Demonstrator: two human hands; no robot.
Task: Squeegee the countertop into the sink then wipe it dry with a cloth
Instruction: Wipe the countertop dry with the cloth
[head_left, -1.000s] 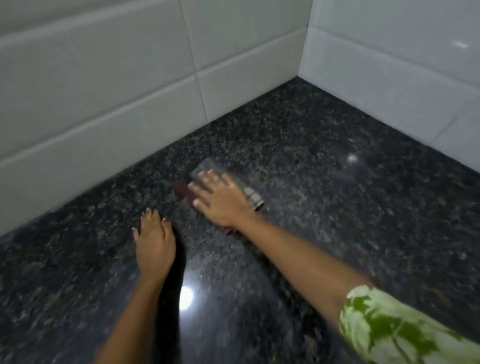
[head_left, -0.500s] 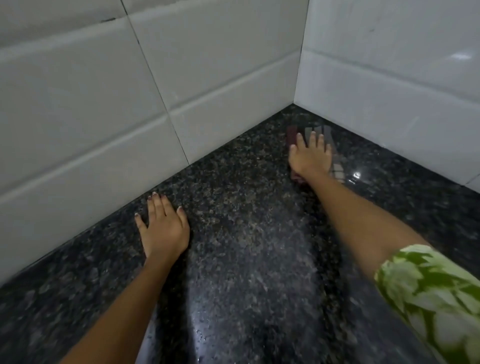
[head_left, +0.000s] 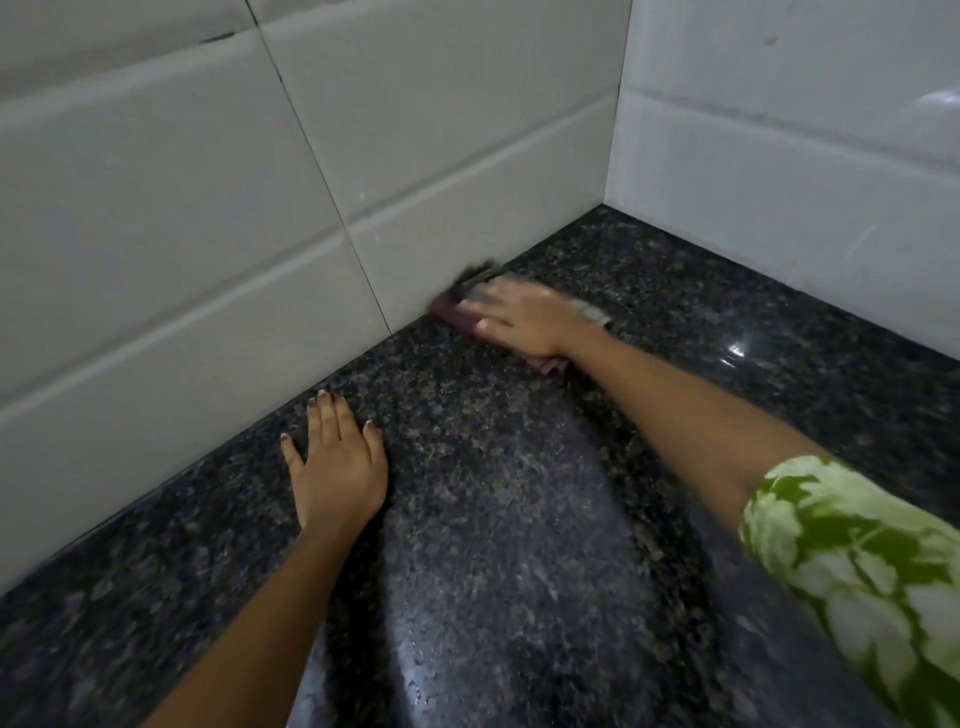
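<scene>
My right hand (head_left: 522, 317) presses flat on a folded cloth (head_left: 452, 310), dark red with grey and white stripes, against the foot of the left tiled wall. The cloth is blurred by motion and mostly hidden under the hand; its edges show at the fingers, wrist and far side. My left hand (head_left: 337, 462) lies flat on the dark speckled granite countertop (head_left: 519, 545), fingers together, holding nothing, nearer to me and left of the cloth. No squeegee and no sink are in view.
White tiled walls (head_left: 208, 208) meet in a corner at the back right and bound the countertop on two sides. A lamp reflection glints on the stone at the right (head_left: 735, 349). My right sleeve (head_left: 857, 561) is green and white.
My right hand has slid the cloth from the back corner leftward along the base of the left wall. A second ago it was mid-counter. My left hand has stayed planted.
</scene>
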